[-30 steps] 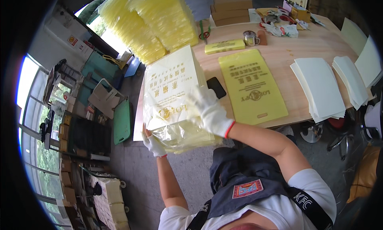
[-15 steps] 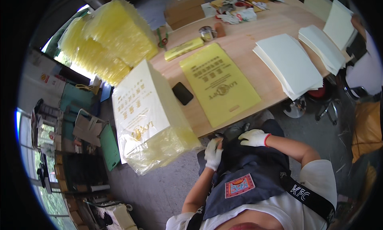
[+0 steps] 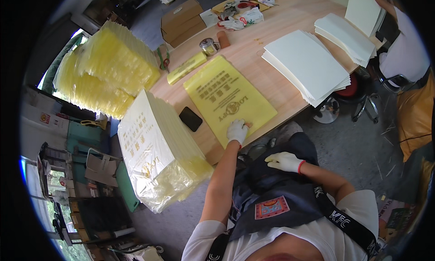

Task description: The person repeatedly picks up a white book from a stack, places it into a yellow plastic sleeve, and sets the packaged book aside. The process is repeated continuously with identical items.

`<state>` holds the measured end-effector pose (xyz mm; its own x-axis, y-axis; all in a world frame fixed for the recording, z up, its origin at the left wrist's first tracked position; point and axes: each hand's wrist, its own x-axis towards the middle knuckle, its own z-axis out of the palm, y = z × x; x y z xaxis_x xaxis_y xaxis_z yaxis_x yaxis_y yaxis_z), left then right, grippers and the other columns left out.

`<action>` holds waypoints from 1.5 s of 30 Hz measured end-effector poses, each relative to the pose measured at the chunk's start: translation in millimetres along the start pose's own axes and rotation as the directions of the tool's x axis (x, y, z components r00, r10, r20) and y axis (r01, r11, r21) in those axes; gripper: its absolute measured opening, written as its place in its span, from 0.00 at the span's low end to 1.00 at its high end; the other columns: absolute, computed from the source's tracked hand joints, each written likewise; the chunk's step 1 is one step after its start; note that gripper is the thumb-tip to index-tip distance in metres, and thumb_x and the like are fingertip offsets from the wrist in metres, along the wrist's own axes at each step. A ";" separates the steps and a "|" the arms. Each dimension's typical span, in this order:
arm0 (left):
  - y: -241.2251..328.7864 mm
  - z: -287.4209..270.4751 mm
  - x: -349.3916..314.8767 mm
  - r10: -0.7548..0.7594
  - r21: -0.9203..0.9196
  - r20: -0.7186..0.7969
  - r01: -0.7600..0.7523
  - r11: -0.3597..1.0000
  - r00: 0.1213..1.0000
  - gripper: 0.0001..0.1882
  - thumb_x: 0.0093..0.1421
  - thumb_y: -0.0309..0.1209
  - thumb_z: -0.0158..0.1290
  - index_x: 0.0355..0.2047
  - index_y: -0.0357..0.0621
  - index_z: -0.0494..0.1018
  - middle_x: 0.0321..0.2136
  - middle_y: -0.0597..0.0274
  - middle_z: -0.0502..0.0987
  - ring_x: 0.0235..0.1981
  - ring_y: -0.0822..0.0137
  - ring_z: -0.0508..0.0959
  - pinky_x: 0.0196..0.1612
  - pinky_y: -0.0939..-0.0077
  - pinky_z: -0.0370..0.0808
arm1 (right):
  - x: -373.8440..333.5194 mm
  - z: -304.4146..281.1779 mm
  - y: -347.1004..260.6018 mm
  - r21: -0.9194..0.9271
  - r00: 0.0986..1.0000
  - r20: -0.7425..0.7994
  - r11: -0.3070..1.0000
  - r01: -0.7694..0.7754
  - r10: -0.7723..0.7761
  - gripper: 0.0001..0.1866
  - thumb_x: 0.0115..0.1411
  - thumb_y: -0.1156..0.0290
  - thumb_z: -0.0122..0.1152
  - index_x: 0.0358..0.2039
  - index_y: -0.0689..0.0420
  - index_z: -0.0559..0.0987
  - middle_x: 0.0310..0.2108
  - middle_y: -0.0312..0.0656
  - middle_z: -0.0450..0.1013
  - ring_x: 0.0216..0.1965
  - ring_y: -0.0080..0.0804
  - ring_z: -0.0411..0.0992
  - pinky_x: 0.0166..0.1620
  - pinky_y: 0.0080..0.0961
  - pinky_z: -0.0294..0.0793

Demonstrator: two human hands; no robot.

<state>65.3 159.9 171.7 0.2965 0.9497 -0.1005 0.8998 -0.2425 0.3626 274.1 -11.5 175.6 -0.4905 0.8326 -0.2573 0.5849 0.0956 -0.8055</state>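
A flat yellow plastic bag with dark print lies on the table in front of me. My left hand, in a white glove with some bare fingertip showing, rests on the bag's near end, fingers reaching forward over it. My right hand, gloved in white with a red cuff, lies with fingers stretched out on my dark apron and holds nothing. Left of the bag is a black phone. A tall stack of white printed sheets or bags in clear wrap stands at the table's left corner.
Bundled yellow bags rise at the far left. Behind the flat bag are a folded yellow bag, a metal mug and green-handled scissors. White sheets are stacked at right, near another person. A cardboard box stands behind.
My left hand has moved from my lap forward onto the near end of the yellow bag. My right hand stays on the apron. The whole view has shifted a little.
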 end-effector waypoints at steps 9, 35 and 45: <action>-8.2 -24.3 18.4 -0.043 -0.597 -0.341 -0.181 0.781 0.939 0.07 0.64 0.30 0.50 0.35 0.39 0.73 0.27 0.59 0.76 0.29 0.65 0.77 0.34 0.72 0.73 | 139.0 -57.9 -54.7 0.358 0.834 -0.490 0.931 -0.073 0.253 0.28 0.61 0.39 0.47 0.43 0.51 0.79 0.30 0.44 0.77 0.32 0.39 0.76 0.39 0.35 0.73; 182.6 -73.5 -94.2 0.691 -0.258 -0.078 -0.684 0.683 0.719 0.18 0.51 0.27 0.52 0.45 0.50 0.74 0.25 0.55 0.77 0.25 0.51 0.79 0.27 0.59 0.75 | 125.4 -78.2 -7.0 -0.222 0.780 -0.549 0.952 0.209 -0.299 0.25 0.62 0.61 0.55 0.58 0.57 0.69 0.52 0.47 0.71 0.51 0.40 0.71 0.53 0.34 0.69; 97.0 -33.5 -13.5 0.256 -0.529 -0.288 -0.376 0.760 0.923 0.10 0.63 0.28 0.52 0.44 0.48 0.77 0.25 0.59 0.78 0.20 0.66 0.76 0.26 0.71 0.73 | -32.7 -203.0 68.7 -0.642 0.625 -0.718 0.640 -0.422 -0.307 0.17 0.52 0.67 0.59 0.44 0.50 0.75 0.45 0.39 0.71 0.49 0.38 0.68 0.51 0.38 0.69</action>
<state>137.8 130.2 239.3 0.4121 0.8711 0.2670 0.4033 -0.4372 0.8039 461.5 78.5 237.1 -0.0225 0.8828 0.4692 0.9962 0.0595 -0.0642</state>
